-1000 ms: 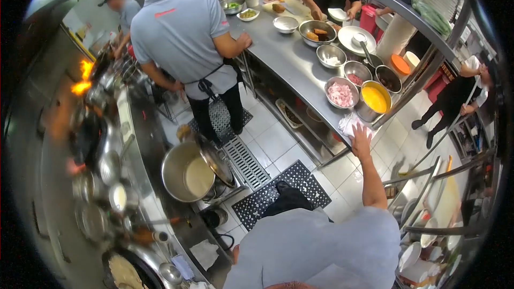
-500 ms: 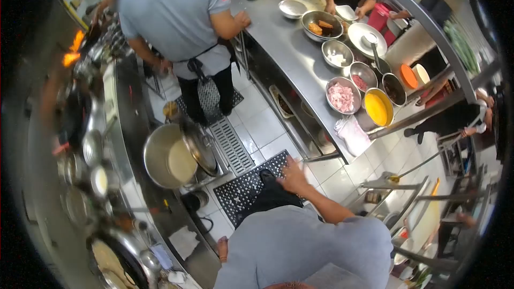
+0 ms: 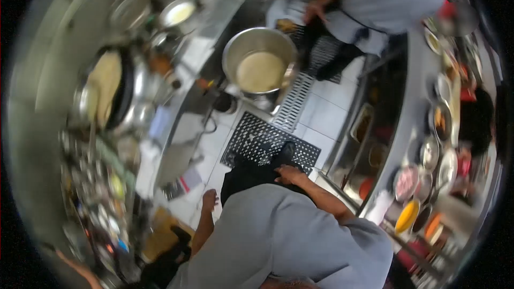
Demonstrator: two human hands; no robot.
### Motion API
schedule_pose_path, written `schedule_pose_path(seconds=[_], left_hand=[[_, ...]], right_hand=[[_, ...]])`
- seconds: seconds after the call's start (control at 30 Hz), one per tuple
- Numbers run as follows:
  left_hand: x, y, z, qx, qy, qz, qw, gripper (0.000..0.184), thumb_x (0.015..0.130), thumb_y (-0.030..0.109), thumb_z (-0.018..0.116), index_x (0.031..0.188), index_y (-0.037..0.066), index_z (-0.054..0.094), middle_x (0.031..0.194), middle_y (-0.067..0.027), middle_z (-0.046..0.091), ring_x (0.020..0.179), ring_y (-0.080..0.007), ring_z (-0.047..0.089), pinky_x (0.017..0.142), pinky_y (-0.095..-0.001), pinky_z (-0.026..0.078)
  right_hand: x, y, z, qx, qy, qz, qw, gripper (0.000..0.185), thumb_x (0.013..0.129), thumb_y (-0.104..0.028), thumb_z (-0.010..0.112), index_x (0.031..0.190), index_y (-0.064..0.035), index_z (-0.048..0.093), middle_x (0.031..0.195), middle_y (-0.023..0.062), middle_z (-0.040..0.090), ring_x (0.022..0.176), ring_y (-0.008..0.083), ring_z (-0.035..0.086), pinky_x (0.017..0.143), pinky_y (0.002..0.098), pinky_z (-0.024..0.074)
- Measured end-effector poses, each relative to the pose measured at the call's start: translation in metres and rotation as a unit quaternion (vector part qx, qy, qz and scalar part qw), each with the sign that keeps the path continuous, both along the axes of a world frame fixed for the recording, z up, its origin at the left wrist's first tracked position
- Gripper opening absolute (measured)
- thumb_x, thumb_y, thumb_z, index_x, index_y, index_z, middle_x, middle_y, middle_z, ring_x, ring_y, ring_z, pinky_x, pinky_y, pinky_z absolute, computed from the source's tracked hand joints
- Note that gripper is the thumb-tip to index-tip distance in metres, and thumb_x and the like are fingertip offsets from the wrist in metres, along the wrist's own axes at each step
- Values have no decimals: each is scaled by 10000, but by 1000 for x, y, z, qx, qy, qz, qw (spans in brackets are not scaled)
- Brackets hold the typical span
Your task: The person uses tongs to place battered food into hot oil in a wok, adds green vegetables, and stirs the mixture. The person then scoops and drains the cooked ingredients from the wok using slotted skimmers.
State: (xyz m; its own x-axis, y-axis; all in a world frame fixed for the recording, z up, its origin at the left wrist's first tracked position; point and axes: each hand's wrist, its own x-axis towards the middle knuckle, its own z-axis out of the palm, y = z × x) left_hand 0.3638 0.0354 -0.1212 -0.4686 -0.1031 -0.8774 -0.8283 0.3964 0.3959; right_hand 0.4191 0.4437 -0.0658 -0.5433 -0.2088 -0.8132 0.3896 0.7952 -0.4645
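Low beside my body hangs my left hand (image 3: 210,199), over the white floor tiles. Its fingers look loosely bent and slightly apart, with nothing in them. At the front of my black trousers is my right hand (image 3: 289,174), its fingers reaching across the cloth. Nothing shows in its grip, though blur softens the detail. A large steel pot (image 3: 259,37) with pale liquid inside stands ahead of me, apart from both hands. Under my feet lies a black perforated mat (image 3: 254,134).
A co-worker in a grey shirt (image 3: 393,0) stands ahead to the right. Bowls, including a yellow-filled one (image 3: 408,215), line the right counter. On the left are a wok (image 3: 126,88) and several pans. Another person's arm (image 3: 77,265) shows at lower left.
My view has swung left, so the pot now sits nearer the middle and the bowls further right. My right hand has come down and in to my trousers from an outstretched, spread position.
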Motion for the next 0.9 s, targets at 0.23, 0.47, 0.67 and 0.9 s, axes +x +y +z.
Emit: schedule_pose_path(seconds=[0.23, 0.47, 0.67, 0.9], left_hand=[[36, -67, -52, 41, 37, -4, 998, 199, 858, 260, 487, 1011, 142, 536, 831, -20, 526, 673, -178, 550, 549, -376, 449], [36, -89, -56, 109, 47, 221, 968, 127, 856, 256, 526, 943, 169, 561, 744, 18, 504, 589, -138, 529, 486, -344, 421], [32, -112, -60, 144, 50, 312, 938, 76, 850, 239, 544, 900, 182, 548, 740, 22, 506, 558, -133, 515, 467, -333, 412], [34, -125, -68, 167, 38, 337, 926, 99, 854, 244, 535, 931, 183, 552, 750, 24, 509, 595, -125, 510, 492, -323, 414]], right_hand=[[-42, -32, -112, -95, 7, 115, 989, 602, 806, -346, 580, 1334, -108, 420, 1357, 164, 423, 1251, 335, 398, 1023, 418, 348], [-103, -79, -109, -7, -31, 194, 980, 609, 787, -409, 550, 1300, -93, 462, 1288, 168, 498, 1173, 322, 487, 965, 397, 399], [-161, -133, -11, 33, 41, 290, 956, 407, 799, -345, 574, 1107, -78, 583, 1073, 186, 614, 1027, 377, 568, 805, 580, 398], [-167, -146, -47, 53, 158, 298, 940, 422, 804, -280, 581, 1191, -122, 523, 1090, 185, 587, 1059, 378, 545, 827, 628, 372]])
